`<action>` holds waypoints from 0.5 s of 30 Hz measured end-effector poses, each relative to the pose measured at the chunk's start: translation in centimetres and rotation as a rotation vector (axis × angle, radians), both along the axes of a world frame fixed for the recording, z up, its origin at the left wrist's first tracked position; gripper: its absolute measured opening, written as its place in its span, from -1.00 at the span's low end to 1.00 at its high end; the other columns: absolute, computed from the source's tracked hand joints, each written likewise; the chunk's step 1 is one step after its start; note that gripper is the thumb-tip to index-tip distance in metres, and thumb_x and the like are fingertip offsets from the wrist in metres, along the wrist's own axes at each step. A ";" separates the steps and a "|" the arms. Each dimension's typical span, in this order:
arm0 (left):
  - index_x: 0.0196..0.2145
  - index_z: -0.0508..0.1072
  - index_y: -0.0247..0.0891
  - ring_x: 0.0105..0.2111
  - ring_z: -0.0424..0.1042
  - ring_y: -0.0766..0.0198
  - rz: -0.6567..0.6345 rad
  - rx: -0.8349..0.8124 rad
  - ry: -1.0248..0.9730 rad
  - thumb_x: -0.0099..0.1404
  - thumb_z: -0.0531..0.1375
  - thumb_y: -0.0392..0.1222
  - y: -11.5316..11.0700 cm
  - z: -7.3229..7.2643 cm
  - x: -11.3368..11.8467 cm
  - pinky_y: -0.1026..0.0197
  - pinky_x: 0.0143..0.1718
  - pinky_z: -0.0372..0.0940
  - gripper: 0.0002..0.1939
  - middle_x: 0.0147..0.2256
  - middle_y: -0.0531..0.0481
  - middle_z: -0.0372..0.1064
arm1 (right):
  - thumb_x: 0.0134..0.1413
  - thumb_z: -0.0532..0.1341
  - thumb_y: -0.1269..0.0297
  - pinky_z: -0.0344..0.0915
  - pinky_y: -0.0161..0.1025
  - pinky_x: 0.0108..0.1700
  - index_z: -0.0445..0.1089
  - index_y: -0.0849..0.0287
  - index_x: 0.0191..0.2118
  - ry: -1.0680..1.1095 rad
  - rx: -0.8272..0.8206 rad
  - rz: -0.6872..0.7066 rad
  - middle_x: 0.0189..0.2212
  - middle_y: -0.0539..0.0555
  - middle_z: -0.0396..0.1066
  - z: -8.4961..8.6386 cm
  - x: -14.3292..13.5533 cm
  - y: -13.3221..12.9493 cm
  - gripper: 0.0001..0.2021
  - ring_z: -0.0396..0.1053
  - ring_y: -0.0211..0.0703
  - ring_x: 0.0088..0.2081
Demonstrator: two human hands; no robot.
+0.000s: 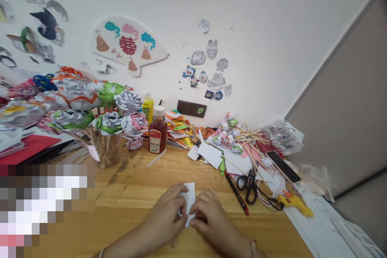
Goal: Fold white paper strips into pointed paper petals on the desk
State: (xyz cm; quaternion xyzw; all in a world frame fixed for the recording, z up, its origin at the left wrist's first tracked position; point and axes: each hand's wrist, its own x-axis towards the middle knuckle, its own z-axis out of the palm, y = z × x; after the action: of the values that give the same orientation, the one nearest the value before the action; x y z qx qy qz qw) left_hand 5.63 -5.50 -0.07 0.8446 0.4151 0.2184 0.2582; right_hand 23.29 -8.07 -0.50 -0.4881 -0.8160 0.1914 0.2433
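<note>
A small folded piece of white paper (190, 194) is between my two hands, low over the wooden table. My left hand (171, 209) grips its left side, with thumb and fingers closed on the paper. From the right, my right hand (210, 214) pinches the lower right edge between thumb and forefinger. The paper narrows toward its bottom end, where both thumbs meet. Its lower part is partly hidden by my fingers. Closest to my right hand lies a black and red pen (237, 194), with black-handled scissors (248, 185) beside it.
Paper flowers (109, 123) stand in a clear container (106, 151) at left. A brown drink bottle (157, 131) stands behind my hands. Paper sheets (211, 154), wooden sticks (250, 133), a phone (283, 166) and a yellow glue gun (294, 204) lie toward the right. A wall closes the back.
</note>
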 end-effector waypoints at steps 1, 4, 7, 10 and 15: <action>-0.50 0.36 -0.22 0.10 0.16 0.07 0.003 -0.010 0.003 0.04 0.16 -0.42 0.0 0.0 0.0 0.07 0.06 0.12 -0.88 0.02 -0.13 0.24 | -0.17 0.37 0.49 0.08 -0.26 -0.17 0.39 0.13 -0.38 0.001 0.004 -0.002 -0.37 -0.03 0.36 0.0 -0.1 0.0 -0.79 0.24 -0.15 -0.23; -0.49 0.36 -0.21 0.10 0.15 0.05 0.004 -0.020 -0.005 0.05 0.18 -0.39 0.0 -0.2 0.0 0.05 0.06 0.13 -0.90 0.03 -0.13 0.24 | -0.14 0.36 0.48 0.08 -0.26 -0.17 0.40 0.12 -0.37 -0.002 0.009 -0.009 -0.37 -0.03 0.36 0.0 -0.3 -0.1 -0.81 0.24 -0.15 -0.23; -0.50 0.36 -0.20 0.09 0.17 0.07 -0.004 0.002 -0.030 0.04 0.20 -0.38 0.2 -0.6 -0.1 0.08 0.04 0.15 -0.89 0.01 -0.10 0.25 | -0.10 0.35 0.43 0.09 -0.25 -0.18 0.40 0.12 -0.36 -0.023 0.015 -0.010 -0.36 -0.02 0.36 0.1 -0.3 -0.1 -0.85 0.24 -0.14 -0.23; -0.51 0.36 -0.20 0.08 0.18 0.08 -0.008 0.026 -0.029 0.05 0.20 -0.38 0.3 -0.9 -0.1 0.10 0.03 0.15 -0.89 0.00 -0.10 0.26 | -0.02 0.29 0.42 0.10 -0.24 -0.18 0.41 0.10 -0.32 -0.056 0.060 0.057 -0.35 -0.01 0.35 0.3 0.2 -0.1 -0.89 0.24 -0.15 -0.24; -0.52 0.36 -0.21 0.07 0.19 0.09 0.005 0.016 -0.029 0.05 0.19 -0.38 0.4 -0.9 -0.1 0.11 0.04 0.14 -0.89 0.01 -0.09 0.26 | 0.13 0.15 0.41 0.10 -0.26 -0.26 0.43 0.07 -0.26 -0.176 0.163 0.207 -0.35 0.02 0.36 1.3 1.2 -0.3 -0.86 0.24 -0.17 -0.28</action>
State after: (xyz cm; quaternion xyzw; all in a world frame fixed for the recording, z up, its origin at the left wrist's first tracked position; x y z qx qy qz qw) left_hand 5.56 -5.11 -1.00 0.8422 0.4119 0.2344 0.2570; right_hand 24.50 -8.34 0.78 -0.3951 -0.8930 0.1050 0.1884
